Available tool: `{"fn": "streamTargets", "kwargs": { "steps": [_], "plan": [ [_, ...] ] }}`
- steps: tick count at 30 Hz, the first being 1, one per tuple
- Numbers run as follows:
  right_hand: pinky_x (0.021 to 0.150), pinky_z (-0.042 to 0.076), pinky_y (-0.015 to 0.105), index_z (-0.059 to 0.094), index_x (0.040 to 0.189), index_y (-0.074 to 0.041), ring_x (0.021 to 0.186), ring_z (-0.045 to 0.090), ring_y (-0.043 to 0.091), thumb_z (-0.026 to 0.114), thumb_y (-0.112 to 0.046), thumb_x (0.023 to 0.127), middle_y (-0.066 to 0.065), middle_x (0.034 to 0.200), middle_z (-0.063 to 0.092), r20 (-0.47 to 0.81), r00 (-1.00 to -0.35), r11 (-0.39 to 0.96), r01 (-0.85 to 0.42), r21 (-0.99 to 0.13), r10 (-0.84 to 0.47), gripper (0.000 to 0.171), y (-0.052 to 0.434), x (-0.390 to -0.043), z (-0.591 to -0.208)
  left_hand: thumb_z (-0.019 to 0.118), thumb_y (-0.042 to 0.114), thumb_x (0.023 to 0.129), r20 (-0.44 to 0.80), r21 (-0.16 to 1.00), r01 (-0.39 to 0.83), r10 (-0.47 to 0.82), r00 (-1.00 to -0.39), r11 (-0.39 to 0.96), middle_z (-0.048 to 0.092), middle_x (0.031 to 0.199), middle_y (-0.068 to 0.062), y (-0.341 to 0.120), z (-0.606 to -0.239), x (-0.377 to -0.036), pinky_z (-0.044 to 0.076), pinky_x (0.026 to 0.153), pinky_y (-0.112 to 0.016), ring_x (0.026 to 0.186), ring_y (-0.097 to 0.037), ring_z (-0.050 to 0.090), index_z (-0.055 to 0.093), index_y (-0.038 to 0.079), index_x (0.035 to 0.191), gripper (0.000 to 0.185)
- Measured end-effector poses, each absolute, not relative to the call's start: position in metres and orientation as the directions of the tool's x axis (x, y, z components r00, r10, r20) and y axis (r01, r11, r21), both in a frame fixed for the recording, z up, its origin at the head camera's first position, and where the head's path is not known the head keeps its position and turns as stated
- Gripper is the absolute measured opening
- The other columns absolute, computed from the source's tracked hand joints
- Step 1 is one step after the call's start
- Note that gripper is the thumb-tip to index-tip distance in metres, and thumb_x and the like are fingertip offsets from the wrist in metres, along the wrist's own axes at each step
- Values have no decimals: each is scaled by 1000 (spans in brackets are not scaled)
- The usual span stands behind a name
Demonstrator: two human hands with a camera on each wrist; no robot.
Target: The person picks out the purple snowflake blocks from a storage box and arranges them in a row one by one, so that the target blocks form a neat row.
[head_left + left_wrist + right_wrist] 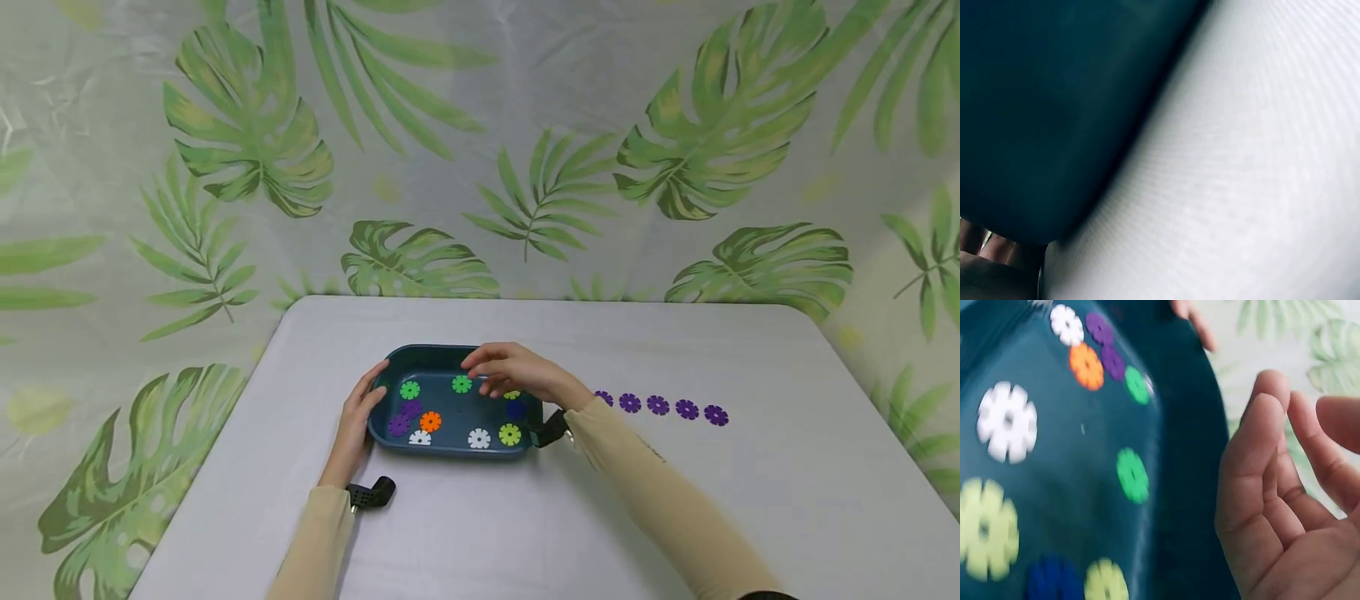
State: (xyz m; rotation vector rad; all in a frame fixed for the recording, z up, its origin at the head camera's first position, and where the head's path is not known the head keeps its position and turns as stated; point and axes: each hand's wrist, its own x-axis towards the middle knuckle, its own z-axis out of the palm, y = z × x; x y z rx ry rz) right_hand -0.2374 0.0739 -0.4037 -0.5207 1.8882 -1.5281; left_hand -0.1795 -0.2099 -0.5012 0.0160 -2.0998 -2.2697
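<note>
A: Where's the tray?
B: The tray (450,437) sits mid-table (675,350), with purple discs (658,405) in a row at its three o'clock.
A: And the hands?
B: The left hand (358,417) grips the nine o'clock rim. The right hand (517,373) hovers over it, fingers loose, grasping nothing, by a green disc (462,384).

We see a dark teal tray (390,367) of smooth, faintly glossy plastic holding flat, matt plastic discs (462,384) on a table (675,500) covered in smooth, matt white cloth. Behind the table's far edge hangs a leaf-printed fabric backdrop (480,150) with a slight sheen.
</note>
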Motion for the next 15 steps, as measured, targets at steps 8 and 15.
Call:
{"fn": "streamTargets", "kwargs": {
  "steps": [8, 15],
  "plan": [
    [79, 53, 37, 57, 124, 0, 87, 63, 28, 49, -11, 99, 22, 125, 56, -331, -610, 342, 104, -934, -720, 28, 7, -244, -417, 45, 17, 102, 21, 998, 23, -33, -999, -61, 31, 152, 4, -211, -499, -180, 14, 114, -38, 140, -11, 20, 43, 18, 145, 43],
    [70, 55, 30, 58, 124, 2, 78, 65, 21, 46, -6, 99, 14, 120, 59, -442, -503, 437, 135, -889, -743, 29, -27, -247, -432, 44, 12, 101, 46, 994, 47, -16, -999, -96, 30, 153, 0, -212, -502, -182, 14, 114, -38, 141, -12, 19, 42, 13, 145, 44]
  ]
}}
